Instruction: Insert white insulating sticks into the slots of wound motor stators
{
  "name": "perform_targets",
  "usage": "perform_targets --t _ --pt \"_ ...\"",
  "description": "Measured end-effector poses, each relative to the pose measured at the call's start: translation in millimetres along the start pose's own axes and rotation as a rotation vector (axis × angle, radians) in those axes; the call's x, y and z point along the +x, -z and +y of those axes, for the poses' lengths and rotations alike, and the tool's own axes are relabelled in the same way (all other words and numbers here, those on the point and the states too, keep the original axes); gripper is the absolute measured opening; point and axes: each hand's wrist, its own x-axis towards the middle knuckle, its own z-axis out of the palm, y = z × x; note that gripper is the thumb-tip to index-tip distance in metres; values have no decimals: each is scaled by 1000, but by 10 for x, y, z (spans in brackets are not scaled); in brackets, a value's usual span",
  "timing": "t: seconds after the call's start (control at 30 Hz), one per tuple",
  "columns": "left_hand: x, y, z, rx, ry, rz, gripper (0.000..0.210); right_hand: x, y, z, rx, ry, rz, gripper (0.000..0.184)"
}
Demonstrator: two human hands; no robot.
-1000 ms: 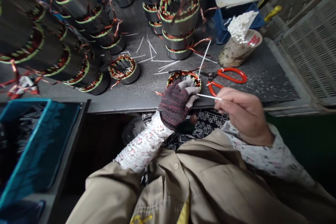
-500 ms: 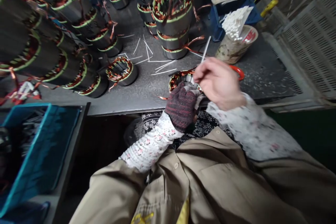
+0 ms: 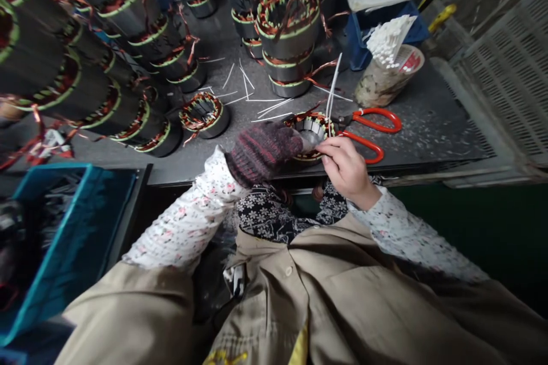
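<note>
Gray and dusty, the table [image 3: 171, 170] holds lots of metal rings with copper wire inside. Tall stacks [image 3: 289, 65] of them stand toward the back and on the left. One ring [image 3: 314, 124] lies near the front edge, right between the person's hands. The left hand [image 3: 265, 151], in a dark striped glove, reaches over its left side. Its fingertips are inside the hole, and I cannot tell if they pinch anything. The right hand [image 3: 347, 168] is bare. Its thumb and fingers bunch close together at the front right rim, but I cannot tell what is between them. Two white strings [image 3: 331, 91] stick up from that side. Red cutters [image 3: 379, 118] lie just beside it. Loose strings [image 3: 274, 107] lie behind, near another ring [image 3: 219, 120]. Farther right, a tilted cup [image 3: 383, 82] holds many white sticks [image 3: 390, 43].
</note>
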Motion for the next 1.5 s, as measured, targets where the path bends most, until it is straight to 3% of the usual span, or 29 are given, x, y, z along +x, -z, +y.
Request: perform_targets --t 0.1,0.2,0.27,0.37,0.4,0.5,0.6,0.7,0.8,0.9,0.97,1.07,1.13,1.27,1.5 --pt "104 18 -22 57 -148 -114 16 3 -34 -31 -52 -31 -23 27" --pt "156 67 2 72 -238 -133 18 63 51 -11 -61 -15 9 16" --pt "168 104 -3 5 -289 -98 17 180 184 128 -103 -59 192 8" --pt "165 101 -59 -192 -320 -26 13 472 462 549 -253 -182 535 5" --pt "158 74 -81 -242 -326 -13 15 578 561 720 -296 -207 574 8" --pt "105 -88 -102 -295 -327 32 17 820 808 1164 -383 -224 523 11" --pt "-2 -309 3 -264 -226 162 17 877 924 1293 -342 -215 453 10" --pt "-105 -481 210 -147 -34 328 14 777 894 1000 -97 -226 457 3" --pt "-147 -537 384 -92 126 383 16 581 767 439 122 -220 432 9" --pt "-144 -516 447 -115 146 382 22 301 624 -51 62 -70 278 17" --pt "-140 -499 448 -122 137 386 25 83 553 -216 45 66 136 19" --pt "-137 -502 442 -104 162 370 23 -200 502 -245 84 227 -8 18" --pt "-136 -521 443 -96 185 343 21 -316 506 -205 91 270 -32 17" --pt "-139 -544 457 -100 197 317 23 -398 571 -179 95 211 -45 16" --pt "-155 -490 477 -44 193 334 65 -412 670 -228 36 151 -61 18"
